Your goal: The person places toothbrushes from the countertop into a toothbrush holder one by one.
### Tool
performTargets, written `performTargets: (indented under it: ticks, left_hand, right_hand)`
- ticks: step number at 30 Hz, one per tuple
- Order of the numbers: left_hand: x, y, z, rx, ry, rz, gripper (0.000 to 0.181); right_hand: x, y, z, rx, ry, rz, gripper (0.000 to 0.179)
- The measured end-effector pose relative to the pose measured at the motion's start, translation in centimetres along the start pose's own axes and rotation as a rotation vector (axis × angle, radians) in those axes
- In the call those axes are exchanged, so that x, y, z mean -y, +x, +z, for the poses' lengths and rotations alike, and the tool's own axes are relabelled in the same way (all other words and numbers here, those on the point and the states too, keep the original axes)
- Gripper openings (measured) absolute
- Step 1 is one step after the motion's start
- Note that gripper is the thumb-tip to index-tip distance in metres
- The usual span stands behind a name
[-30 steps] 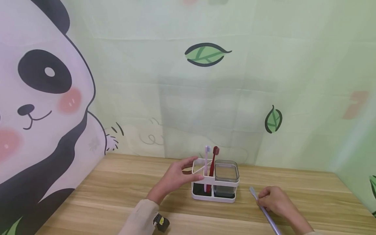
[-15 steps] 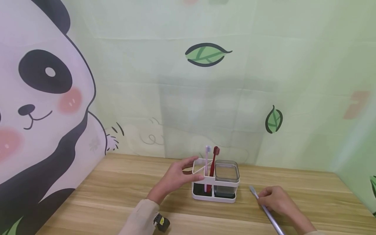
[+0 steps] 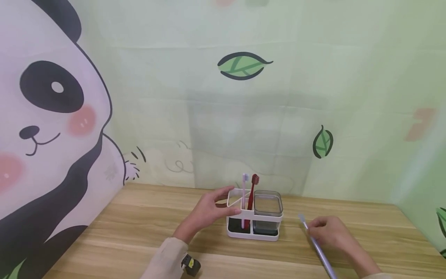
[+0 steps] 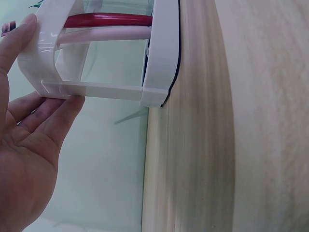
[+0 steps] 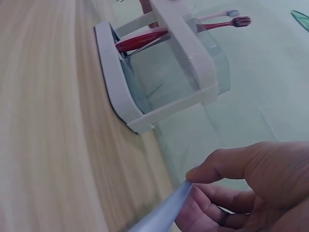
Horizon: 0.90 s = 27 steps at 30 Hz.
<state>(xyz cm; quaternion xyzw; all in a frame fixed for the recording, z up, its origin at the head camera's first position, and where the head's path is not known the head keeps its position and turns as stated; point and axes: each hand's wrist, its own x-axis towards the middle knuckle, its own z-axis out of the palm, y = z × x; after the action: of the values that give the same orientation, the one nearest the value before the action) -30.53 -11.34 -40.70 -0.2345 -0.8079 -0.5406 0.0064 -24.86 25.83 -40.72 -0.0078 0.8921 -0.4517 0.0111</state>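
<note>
A white toothbrush holder [image 3: 265,237] stands on the wooden table, with a pink toothbrush [image 3: 243,193] and a red toothbrush [image 3: 251,195] upright near its middle. A clear grey cup [image 3: 267,207] fills its right half. My left hand [image 3: 207,211] grips the holder's upper left frame, thumb on the front and fingers at the side and back, as the left wrist view shows. To the right of the holder, my right hand [image 3: 329,232] pinches a lavender toothbrush [image 3: 321,255] between thumb and fingers. Its pale head [image 3: 301,218] points up and left; its lower end leaves the head view.
The wooden table [image 3: 139,232] runs back to a pale green cloth backdrop [image 3: 156,77] printed with leaves and a panda [image 3: 52,135]. A small black device [image 3: 191,265] sits at the left sleeve's cuff.
My right hand has shifted slightly up and to the right with the lavender toothbrush, whose head has risen a little. My left hand and the holder have stayed in place.
</note>
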Motion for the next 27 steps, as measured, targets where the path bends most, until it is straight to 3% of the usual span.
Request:
performTargets:
  ticks: [11,21,27]
  left_hand:
    - [0.1,-0.1,-0.1,0.004,-0.011,-0.008,0.078]
    - [0.1,0.0,-0.1,0.000,-0.012,-0.003,0.078]
    - [0.1,0.0,0.0,-0.001,-0.011,0.005,0.078]
  right_hand:
    - [1.4,-0.1,-1.3,-0.034,0.107,-0.042,0.016]
    - [3.4,-0.8,-2.3,-0.099,0.098,-0.081,0.033]
    - [5.2,-1.5,-2.3,-0.154,0.166,-0.144,0.034]
